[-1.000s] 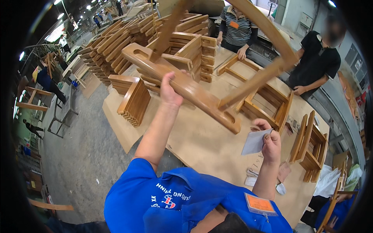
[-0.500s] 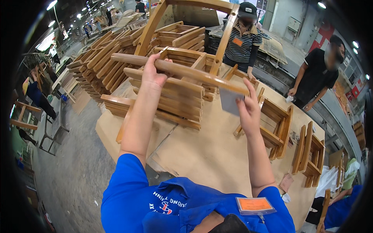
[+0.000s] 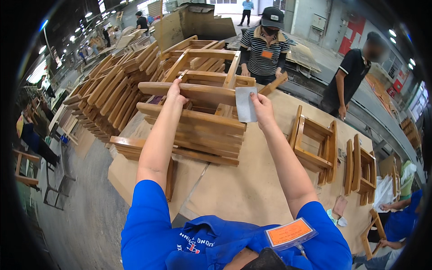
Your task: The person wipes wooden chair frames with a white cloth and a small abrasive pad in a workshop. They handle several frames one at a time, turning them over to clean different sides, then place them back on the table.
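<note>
A varnished wooden frame [image 3: 209, 93] lies level on top of a stack of similar frames [image 3: 202, 141], its curved near rail facing me. My left hand [image 3: 176, 93] grips that rail left of its middle, fingers closed over the top edge. In my right hand [image 3: 264, 109] is a grey sheet of sandpaper [image 3: 245, 107], pinched between thumb and fingers. The sheet hangs flat against the right end of the rail and covers it.
More stacked frames [image 3: 110, 87] stand to the left. Several smaller frames [image 3: 315, 144] sit on the cardboard-covered table [image 3: 247, 180] at right. A person in a striped shirt [image 3: 265, 49] handles a wooden piece across the table; another in black [image 3: 348, 76] stands farther right.
The frame, tilted up in my hands before, has come down onto the stack. My right hand and the sandpaper moved left with the rail's end. The person opposite now lifts a wooden piece.
</note>
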{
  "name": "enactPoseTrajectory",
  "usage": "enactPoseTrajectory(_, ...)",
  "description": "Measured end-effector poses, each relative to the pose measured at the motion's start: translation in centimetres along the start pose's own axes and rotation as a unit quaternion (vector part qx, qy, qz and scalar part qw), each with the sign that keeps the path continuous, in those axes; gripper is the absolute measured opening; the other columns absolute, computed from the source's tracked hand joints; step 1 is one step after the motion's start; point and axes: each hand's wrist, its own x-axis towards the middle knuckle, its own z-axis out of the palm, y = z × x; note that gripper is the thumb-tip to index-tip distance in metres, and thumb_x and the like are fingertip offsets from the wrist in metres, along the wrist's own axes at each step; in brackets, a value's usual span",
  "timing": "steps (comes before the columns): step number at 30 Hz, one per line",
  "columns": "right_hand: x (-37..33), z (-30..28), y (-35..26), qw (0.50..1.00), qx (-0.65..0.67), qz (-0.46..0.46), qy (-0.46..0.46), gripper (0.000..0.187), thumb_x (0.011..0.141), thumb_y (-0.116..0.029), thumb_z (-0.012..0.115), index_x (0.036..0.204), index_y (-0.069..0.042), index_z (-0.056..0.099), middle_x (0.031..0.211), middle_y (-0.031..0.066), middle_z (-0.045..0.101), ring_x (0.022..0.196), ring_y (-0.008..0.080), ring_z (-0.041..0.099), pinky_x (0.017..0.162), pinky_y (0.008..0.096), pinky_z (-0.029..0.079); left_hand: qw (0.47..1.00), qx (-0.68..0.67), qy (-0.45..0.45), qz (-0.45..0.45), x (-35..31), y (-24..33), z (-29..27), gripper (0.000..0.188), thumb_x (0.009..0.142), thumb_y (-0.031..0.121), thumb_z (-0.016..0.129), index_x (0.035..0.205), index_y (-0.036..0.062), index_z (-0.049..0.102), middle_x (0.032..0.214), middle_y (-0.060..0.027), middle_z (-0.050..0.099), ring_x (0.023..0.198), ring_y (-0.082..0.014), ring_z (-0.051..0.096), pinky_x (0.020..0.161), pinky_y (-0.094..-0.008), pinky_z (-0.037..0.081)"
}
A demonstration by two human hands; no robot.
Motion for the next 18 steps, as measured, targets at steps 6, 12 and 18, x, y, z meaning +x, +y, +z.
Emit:
enactPoseTrajectory(6, 0.6, -0.6, -0.3, 0.984, 0.110, 0.135, 0.021, 0.026, 0.094, -0.025, 0.060, 0.099, 0.000, 0.066, 0.088, 0.0030, 0.067, 0.075, 0.0103, 0.060, 0.069, 0.0267, 0.048, 1.000, 0.006, 0.020, -0.001, 0.6, -0.9, -0.3, 0.049, 0.083, 0.034, 0.064, 0.123, 0.0106, 0.050, 0.126, -0.0125, 0.054, 0.116, -0.0328, 0.051, 0.094, -0.0599, 0.040)
enactPoseTrajectory(12, -0.7, -0.8, -1.8, 0.978, 0.150, 0.144, -0.016, 0.025, 0.094, -0.024, 0.060, 0.101, -0.001, 0.065, 0.091, 0.0018, 0.067, 0.077, 0.0103, 0.061, 0.072, 0.0271, 0.049, 0.999, -0.003, 0.037, -0.007, 0.9, -1.0, -1.2, 0.049, 0.077, 0.032, 0.065, 0.118, 0.0105, 0.051, 0.118, -0.0119, 0.056, 0.107, -0.0309, 0.055, 0.090, -0.0567, 0.044)
enactPoseTrajectory(18, -2.7, -3.1, -11.0, 0.992, -0.060, -0.014, -0.111, 0.023, 0.094, -0.024, 0.059, 0.096, -0.003, 0.068, 0.092, -0.0005, 0.067, 0.081, 0.0059, 0.057, 0.072, 0.0227, 0.046, 0.982, -0.070, -0.077, 0.158, -3.2, 5.8, 0.6, 0.037, 0.075, 0.024, 0.066, 0.101, 0.0053, 0.050, 0.090, -0.0133, 0.055, 0.079, -0.0276, 0.058, 0.081, -0.0460, 0.051)
